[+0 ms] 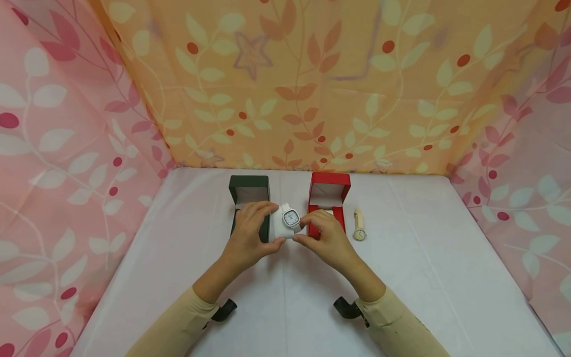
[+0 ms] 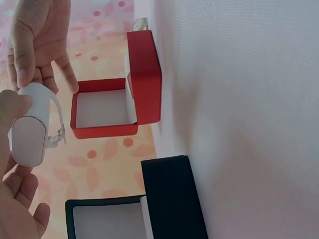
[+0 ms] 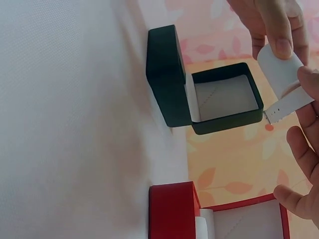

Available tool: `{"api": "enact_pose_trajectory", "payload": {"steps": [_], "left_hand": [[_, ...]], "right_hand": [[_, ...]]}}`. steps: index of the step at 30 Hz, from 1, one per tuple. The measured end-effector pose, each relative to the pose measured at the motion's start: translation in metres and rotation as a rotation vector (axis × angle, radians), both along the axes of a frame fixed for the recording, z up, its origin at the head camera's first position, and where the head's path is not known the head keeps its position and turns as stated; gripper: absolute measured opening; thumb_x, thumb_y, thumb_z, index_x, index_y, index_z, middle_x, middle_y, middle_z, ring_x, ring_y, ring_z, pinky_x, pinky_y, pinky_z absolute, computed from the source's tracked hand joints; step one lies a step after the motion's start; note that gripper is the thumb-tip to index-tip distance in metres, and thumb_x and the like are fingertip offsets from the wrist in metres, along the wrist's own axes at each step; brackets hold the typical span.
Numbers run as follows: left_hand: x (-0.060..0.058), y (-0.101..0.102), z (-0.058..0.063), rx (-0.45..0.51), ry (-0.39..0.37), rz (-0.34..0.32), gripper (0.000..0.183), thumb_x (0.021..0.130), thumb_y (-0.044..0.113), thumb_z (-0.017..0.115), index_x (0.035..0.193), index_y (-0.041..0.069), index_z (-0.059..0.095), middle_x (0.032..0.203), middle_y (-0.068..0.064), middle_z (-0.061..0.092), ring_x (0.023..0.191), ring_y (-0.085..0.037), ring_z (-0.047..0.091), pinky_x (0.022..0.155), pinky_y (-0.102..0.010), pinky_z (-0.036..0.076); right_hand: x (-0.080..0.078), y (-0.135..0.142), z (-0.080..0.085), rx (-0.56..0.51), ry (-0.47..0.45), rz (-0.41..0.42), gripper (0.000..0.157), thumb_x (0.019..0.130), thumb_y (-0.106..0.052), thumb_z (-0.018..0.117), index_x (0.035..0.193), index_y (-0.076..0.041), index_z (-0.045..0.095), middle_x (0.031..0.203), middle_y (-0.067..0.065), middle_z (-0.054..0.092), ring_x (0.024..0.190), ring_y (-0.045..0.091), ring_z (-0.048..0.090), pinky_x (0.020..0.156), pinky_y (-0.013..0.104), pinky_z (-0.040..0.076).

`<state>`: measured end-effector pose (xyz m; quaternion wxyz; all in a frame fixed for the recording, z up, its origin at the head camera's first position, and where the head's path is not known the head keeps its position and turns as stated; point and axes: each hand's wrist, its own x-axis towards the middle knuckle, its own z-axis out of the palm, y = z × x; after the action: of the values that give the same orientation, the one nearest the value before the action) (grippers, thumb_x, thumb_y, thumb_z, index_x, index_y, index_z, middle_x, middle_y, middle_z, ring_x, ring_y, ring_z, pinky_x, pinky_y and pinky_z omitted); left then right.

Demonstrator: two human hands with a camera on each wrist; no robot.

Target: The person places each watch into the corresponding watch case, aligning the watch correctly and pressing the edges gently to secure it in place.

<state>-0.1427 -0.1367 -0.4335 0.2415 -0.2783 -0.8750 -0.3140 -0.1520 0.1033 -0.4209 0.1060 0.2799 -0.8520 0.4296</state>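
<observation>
A white wristwatch (image 1: 291, 217) with a squarish face lies on a white watch cushion (image 1: 280, 227), held up between both hands. My left hand (image 1: 251, 229) grips the cushion from the left, thumb below and fingers above. From the right, my right hand (image 1: 331, 237) holds the cushion and the strap side with thumb and fingers. In the right wrist view a strap end (image 3: 288, 105) with holes sticks out loose from the cushion. The left wrist view shows the strap (image 2: 58, 112) standing off the cushion, its buckle at the tip.
Behind the left hand stands an open green box (image 1: 249, 181). An open red box (image 1: 330, 179) stands behind the right hand, with a white piece inside. Right of it lies a watch (image 1: 359, 232) with a cream strap. Patterned cloth (image 1: 285, 99) walls in the white table (image 1: 285, 317).
</observation>
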Motion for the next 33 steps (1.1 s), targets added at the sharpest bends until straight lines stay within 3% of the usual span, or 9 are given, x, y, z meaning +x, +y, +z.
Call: {"api": "enact_pose_trajectory", "payload": {"steps": [10,19,33], "left_hand": [[-0.0006,0.0030,0.0013,-0.003,0.000,0.011,0.076,0.074,0.027,0.093,0.138,0.010,0.057,0.139,-0.008,0.056,0.129,-0.026,0.047,0.111,-0.054,0.033],[-0.0003,0.0028,0.0045,-0.041,-0.021,-0.029,0.082,0.073,0.029,0.095,0.141,0.008,0.053,0.143,-0.007,0.053,0.134,-0.027,0.044,0.113,-0.057,0.032],[0.0001,0.0031,0.0063,-0.041,0.047,-0.011,0.088,0.069,0.028,0.098,0.141,0.007,0.053,0.141,-0.009,0.053,0.131,-0.028,0.046,0.111,-0.053,0.033]], "right_hand": [[-0.0010,-0.0008,-0.0027,-0.013,0.017,-0.014,0.031,0.077,-0.023,0.092,0.102,-0.017,0.073,0.107,-0.007,0.071,0.109,0.013,0.059,0.094,0.042,0.052],[-0.0020,0.0034,-0.0043,-0.025,0.054,-0.003,0.030,0.078,-0.023,0.091,0.101,-0.017,0.073,0.106,-0.007,0.070,0.110,0.015,0.058,0.097,0.044,0.048],[-0.0031,0.0033,-0.0034,-0.060,0.054,-0.021,0.031,0.077,-0.023,0.092,0.103,-0.018,0.076,0.111,-0.007,0.071,0.113,0.014,0.057,0.095,0.042,0.046]]}}
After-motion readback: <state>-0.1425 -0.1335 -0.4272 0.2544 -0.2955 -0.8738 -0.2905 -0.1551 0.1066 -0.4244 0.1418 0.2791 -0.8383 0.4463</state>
